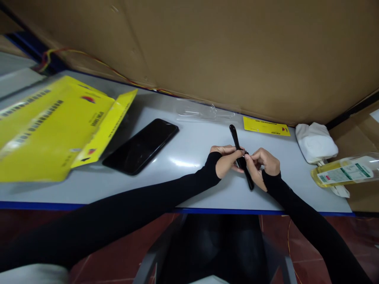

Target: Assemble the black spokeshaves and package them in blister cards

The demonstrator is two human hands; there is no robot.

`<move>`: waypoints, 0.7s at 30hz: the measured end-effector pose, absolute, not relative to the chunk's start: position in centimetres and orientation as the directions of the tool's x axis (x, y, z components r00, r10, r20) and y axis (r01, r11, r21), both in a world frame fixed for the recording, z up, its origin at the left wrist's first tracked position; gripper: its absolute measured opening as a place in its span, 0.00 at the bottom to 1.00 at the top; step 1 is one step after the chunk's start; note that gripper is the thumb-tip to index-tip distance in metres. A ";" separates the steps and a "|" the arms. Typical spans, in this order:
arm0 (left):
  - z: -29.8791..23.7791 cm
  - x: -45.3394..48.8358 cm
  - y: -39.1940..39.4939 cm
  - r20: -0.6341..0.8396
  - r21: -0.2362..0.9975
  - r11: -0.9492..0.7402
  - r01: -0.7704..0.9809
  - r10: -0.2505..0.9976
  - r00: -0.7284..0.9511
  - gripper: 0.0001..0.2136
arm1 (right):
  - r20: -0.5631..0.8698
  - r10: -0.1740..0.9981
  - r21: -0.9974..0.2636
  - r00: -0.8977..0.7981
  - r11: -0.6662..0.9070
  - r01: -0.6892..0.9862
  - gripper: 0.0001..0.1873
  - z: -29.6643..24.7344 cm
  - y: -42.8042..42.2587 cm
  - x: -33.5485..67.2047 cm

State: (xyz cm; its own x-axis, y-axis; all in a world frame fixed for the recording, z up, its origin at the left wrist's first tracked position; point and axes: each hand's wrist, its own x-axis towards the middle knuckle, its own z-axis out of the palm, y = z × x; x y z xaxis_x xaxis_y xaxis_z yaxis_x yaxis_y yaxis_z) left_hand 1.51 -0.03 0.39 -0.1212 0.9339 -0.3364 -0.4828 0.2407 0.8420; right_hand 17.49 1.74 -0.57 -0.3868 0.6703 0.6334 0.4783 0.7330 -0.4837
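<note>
The left hand (227, 159) has its fingers closed round the middle of a long black bar (242, 162); those of the right hand (263, 163) are pinched there too – exactly which bit they grip is too small to tell. The bar slants over the bench (189, 142), both ends free. For careful work, I'd keep the left hold firm and let the right make only small, light movements, so the bar doesn't twist. Farther out, the clear plastic (204, 110) and small yellow card (265, 126) lie behind – well placed, I'd judge, to leave both ends swinging room.
</note>
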 end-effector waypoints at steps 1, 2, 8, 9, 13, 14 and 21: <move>0.5 1.5 -0.1 -0.343 0.838 0.244 -0.488 0.931 -0.124 0.03 | 0.647 0.669 -0.472 -0.366 0.728 0.497 0.17 -0.6 1.6 17.3; 0.6 1.5 -0.1 -0.351 0.836 0.248 -0.490 0.927 -0.130 0.03 | 0.660 0.662 -0.450 -0.354 0.727 0.519 0.17 -0.5 1.5 17.1; 1.0 1.7 0.1 -0.401 0.813 0.287 -0.507 0.907 -0.129 0.03 | 0.671 0.579 -0.318 -0.463 0.789 0.525 0.18 -0.7 1.5 17.2; 1.1 1.7 0.2 -0.407 0.810 0.293 -0.508 0.904 -0.128 0.03 | 0.661 0.576 -0.326 -0.481 0.798 0.507 0.18 -0.7 1.5 17.4; 1.2 1.5 0.3 -0.421 0.807 0.309 -0.503 0.898 -0.124 0.04 | 0.639 0.592 -0.407 -0.492 0.802 0.437 0.07 -0.2 1.8 18.4; 1.2 1.4 0.4 -0.424 0.805 0.315 -0.502 0.898 -0.118 0.05 | 0.630 0.588 -0.418 -0.507 0.807 0.417 0.14 -0.1 1.9 18.5; 1.5 1.0 0.5 -0.422 0.804 0.347 -0.483 0.905 -0.052 0.06 | 0.667 0.506 -0.308 -0.547 0.856 0.416 0.09 0.9 3.1 18.9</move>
State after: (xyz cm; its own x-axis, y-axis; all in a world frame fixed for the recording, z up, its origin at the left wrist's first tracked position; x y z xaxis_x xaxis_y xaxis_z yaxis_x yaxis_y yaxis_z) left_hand 0.98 0.48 1.54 -0.0521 0.9053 -0.4216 -0.4834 0.3466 0.8039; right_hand 18.91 3.07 0.94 -0.5471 0.5062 0.6667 0.4159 0.8555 -0.3083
